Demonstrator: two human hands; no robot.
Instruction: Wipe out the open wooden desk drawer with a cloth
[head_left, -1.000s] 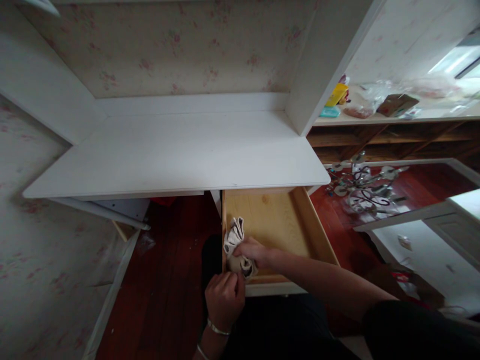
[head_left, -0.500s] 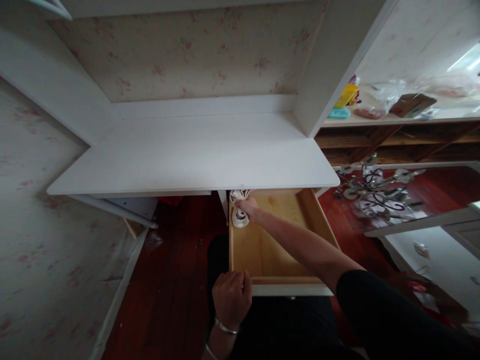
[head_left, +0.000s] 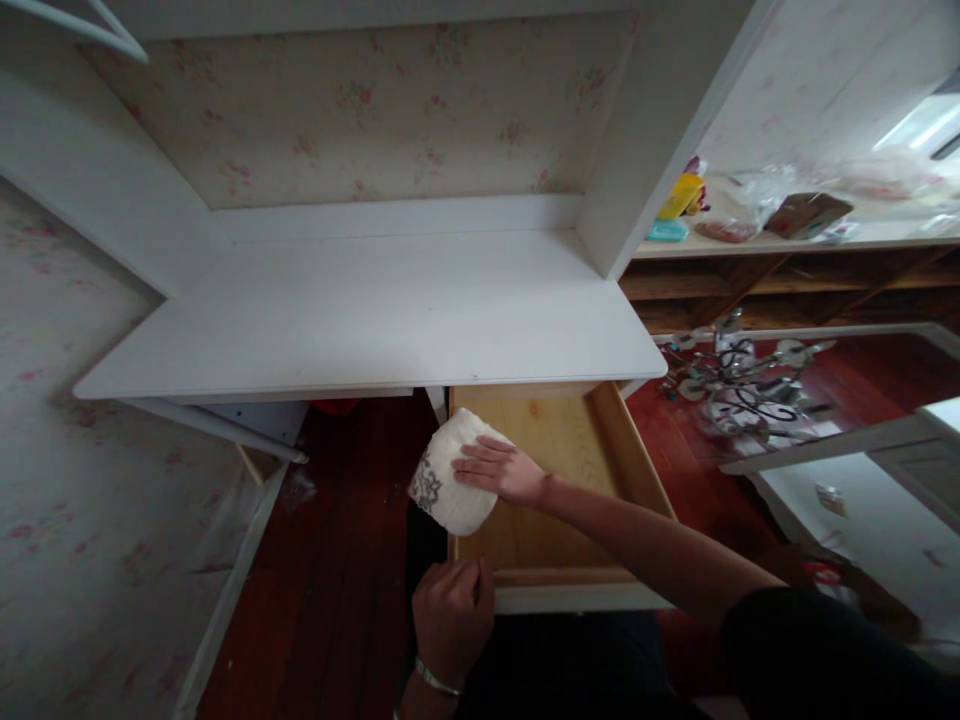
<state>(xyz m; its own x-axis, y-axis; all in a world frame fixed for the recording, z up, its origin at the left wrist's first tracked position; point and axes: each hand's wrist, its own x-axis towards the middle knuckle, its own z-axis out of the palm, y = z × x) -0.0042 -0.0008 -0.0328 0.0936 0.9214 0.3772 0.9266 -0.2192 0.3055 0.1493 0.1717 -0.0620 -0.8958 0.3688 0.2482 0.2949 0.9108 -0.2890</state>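
Observation:
A pale cloth [head_left: 454, 500] with a dark floral print at one end lies spread over the left side of a pulled-out wooden drawer [head_left: 570, 460]. My right hand [head_left: 501, 468] is on top of it, fingers pressed over the fabric; the thumb is hidden. Part of the cloth hangs outside the drawer's left wall. My left hand [head_left: 452, 610], with a bracelet at the wrist, is closed at the drawer's front left corner. Its fingertips are out of sight behind the front panel.
Above the drawer is a white desk top [head_left: 375, 310] with a hutch. On the right a chandelier [head_left: 750, 380] lies on the red wooden floor, near a white cabinet [head_left: 832, 510]. Beyond stands a shelf unit [head_left: 705, 285] with bags and a cardboard box [head_left: 808, 215] on top.
My right hand has brought the cloth from the drawer's back left corner toward me, and the bunched cloth has spread out. My left hand stays at the front corner.

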